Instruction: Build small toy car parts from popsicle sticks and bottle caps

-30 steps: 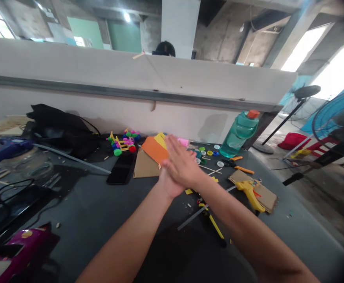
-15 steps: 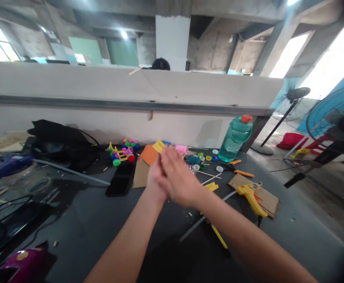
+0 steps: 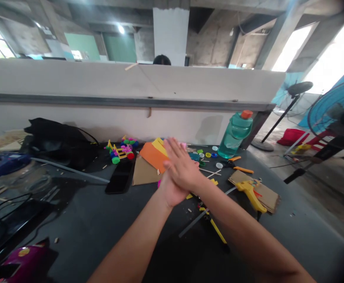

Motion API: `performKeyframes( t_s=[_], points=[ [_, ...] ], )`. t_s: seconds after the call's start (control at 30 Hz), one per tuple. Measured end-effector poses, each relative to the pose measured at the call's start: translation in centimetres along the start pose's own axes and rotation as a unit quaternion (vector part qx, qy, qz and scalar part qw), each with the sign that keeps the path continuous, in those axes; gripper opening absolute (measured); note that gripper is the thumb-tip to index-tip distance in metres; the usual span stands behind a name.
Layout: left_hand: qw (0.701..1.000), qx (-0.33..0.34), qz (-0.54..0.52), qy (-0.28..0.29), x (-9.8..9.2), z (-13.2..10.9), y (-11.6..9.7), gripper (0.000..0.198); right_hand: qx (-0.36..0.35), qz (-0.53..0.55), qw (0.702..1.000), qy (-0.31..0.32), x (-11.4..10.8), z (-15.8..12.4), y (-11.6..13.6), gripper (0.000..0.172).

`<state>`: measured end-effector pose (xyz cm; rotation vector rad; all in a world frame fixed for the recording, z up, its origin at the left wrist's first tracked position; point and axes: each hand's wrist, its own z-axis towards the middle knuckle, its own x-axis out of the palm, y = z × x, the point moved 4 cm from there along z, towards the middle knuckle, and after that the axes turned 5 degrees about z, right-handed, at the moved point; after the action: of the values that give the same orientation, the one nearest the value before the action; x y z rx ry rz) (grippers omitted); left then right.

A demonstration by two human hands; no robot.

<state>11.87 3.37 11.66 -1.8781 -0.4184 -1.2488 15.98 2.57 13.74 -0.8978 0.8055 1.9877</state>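
Note:
My right hand (image 3: 182,167) lies across my left hand (image 3: 173,190), palm against palm, above the middle of the dark table. The right fingers are stretched out and point up and away. Most of the left fingers are hidden behind the right hand; its palm and wrist look flat and open. Nothing shows between the two. Just beyond them are orange paper (image 3: 152,156) and yellow paper (image 3: 159,146) on a piece of cardboard (image 3: 144,173). A yellow-handled cutter (image 3: 218,231) and a clear glue stick (image 3: 192,225) lie nearer, under my right forearm.
On the right are a yellow glue gun (image 3: 250,194) on cardboard, orange-handled pliers (image 3: 242,169) and a green bottle (image 3: 235,135). Bottle caps (image 3: 208,155) lie behind my hands. Leftward are a phone (image 3: 119,179), a colourful toy (image 3: 120,151), a black bag (image 3: 58,135) and a blue glue gun (image 3: 8,165).
My hands have slid against each other: the left has turned and shifted right and down, and the right now crosses over it. More of the orange paper shows.

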Motion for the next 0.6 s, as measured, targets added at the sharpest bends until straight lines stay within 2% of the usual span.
performKeyframes(
  t_s=[0.07, 0.17, 0.23, 0.3, 0.37, 0.4, 0.53, 0.6],
  points=[
    [0.999, -0.023, 0.021, 0.038, 0.2, -0.1, -0.1, 0.048, 0.02, -0.015, 1.0, -0.01, -0.2, -0.4, -0.6, 0.057],
    [0.998, -0.006, 0.05, 0.045, -0.1, -0.2, -0.2, 0.049, -0.075, 0.0, 0.997, 0.037, 0.0, -2.2, 0.4, 0.068],
    [0.997, -0.02, 0.057, 0.049, -0.1, -0.2, 0.8, 0.046, -0.087, 0.021, 0.994, 0.056, -0.2, -3.4, 0.6, 0.079],
    [0.993, -0.071, 0.07, 0.058, 0.0, -0.2, 2.3, 0.044, -0.024, 0.02, 1.0, 0.003, -1.0, -4.1, -0.3, 0.063],
    [0.986, -0.119, 0.089, 0.075, 0.2, -0.1, 3.4, 0.044, 0.026, 0.001, 1.0, -0.014, -1.6, -4.7, -1.2, 0.06],
    [0.984, -0.119, 0.102, 0.083, 0.3, -0.1, 3.5, 0.045, 0.021, -0.006, 1.0, -0.009, -1.7, -4.9, -1.2, 0.061],
    [0.978, 0.042, 0.2, 0.043, -0.3, -0.6, 2.4, 0.057, -0.079, 0.021, 0.994, 0.072, -0.9, -5.5, 0.1, 0.078],
    [0.966, 0.054, 0.25, 0.033, -0.8, -1.1, 2.6, 0.06, -0.064, 0.024, 0.995, 0.066, -0.6, -5.4, 0.0, 0.07]
  ],
)
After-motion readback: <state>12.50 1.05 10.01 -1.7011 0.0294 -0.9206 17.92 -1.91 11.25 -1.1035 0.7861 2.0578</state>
